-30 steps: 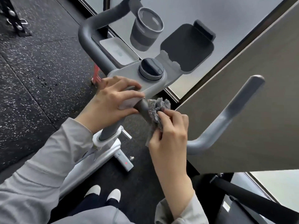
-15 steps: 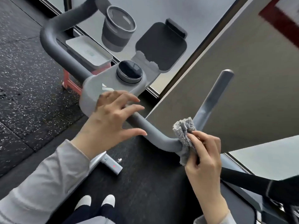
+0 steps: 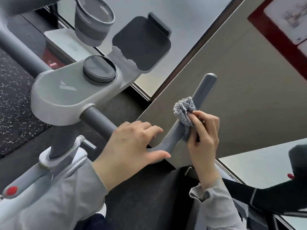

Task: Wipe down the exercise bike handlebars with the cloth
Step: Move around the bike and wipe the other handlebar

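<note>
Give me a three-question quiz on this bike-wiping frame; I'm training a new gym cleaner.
1. True or false: the right hand presses the cloth against the upright end of the handlebar.
2. Where does the left hand rest?
3. The round dial sits: A) on the grey console, B) in the cup holder.

Key: 1 true; 2 on the handlebar's bend, fingers spread; 3 A.

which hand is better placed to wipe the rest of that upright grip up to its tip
Right. The right hand already pinches the cloth against the upright grip, just below its bare tip. The left hand rests empty on the handlebar bend, lower down.
</note>
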Demonstrator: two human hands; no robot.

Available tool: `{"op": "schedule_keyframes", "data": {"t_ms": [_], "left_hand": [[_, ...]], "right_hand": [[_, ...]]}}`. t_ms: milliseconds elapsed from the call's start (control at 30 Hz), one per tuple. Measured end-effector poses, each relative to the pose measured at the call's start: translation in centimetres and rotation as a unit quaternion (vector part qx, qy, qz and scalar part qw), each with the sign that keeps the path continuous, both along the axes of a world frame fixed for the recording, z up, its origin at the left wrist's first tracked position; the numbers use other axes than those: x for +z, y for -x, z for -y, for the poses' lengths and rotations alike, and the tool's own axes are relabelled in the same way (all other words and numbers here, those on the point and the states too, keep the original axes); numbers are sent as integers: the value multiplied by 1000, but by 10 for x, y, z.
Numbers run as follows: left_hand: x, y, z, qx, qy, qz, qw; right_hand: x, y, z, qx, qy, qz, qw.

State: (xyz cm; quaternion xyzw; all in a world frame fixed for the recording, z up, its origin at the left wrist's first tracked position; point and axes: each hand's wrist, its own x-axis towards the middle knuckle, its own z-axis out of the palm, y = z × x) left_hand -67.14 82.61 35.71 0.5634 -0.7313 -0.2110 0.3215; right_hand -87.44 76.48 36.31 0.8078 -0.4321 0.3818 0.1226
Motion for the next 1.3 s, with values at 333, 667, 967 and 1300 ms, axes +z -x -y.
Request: {"op": "schedule_keyframes", "data": {"t_ms": [333,667,967,1300], "left_hand": [[1,50,15,37,-39,-30,998],[-4,51,13,60,-45,-40,996],[-4,50,12,62,-44,-30,997],[-1,49,10,58,-38,-48,996]], "right_hand": [[34,13,58,43,96,-53,993],[129,17,135,119,-232,7,965],[67,48,119,143,-369,315,862],[55,22,121,146,-309,461,819]]}}
